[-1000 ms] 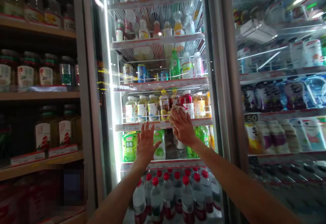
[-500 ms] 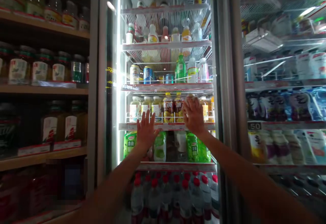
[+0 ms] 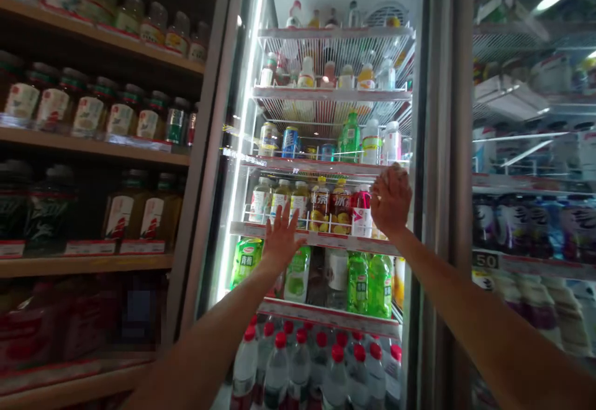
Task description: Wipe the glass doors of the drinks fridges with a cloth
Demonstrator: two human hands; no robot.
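My left hand (image 3: 280, 239) is raised in front of a lit drinks fridge, its fingers spread and nothing in it. Behind its fingertips stand bottles with white labels (image 3: 280, 197). My right hand (image 3: 392, 204) is lifted higher, at the right end of the same shelf, with bent fingers held close together. A pale patch shows at its fingertips; what they hold, if anything, I cannot make out. Beside it stands a bottle with a red-pink top (image 3: 361, 211), and further left are brown tea bottles with yellow caps (image 3: 341, 206). Green bottles (image 3: 380, 286) line the shelf below.
Red-capped water bottles (image 3: 300, 360) crowd the fridge bottom. Cans (image 3: 290, 143) and a green bottle (image 3: 350, 138) stand one shelf up. A wooden shelf (image 3: 93, 264) with jars and bottles is at left. A metal door frame (image 3: 440, 149) separates another drinks fridge at right.
The view has shifted and tilted, so the fridge sits further right. My right hand has moved right along the shelf, uncovering the red-pink-topped bottle. My left hand remains spread.
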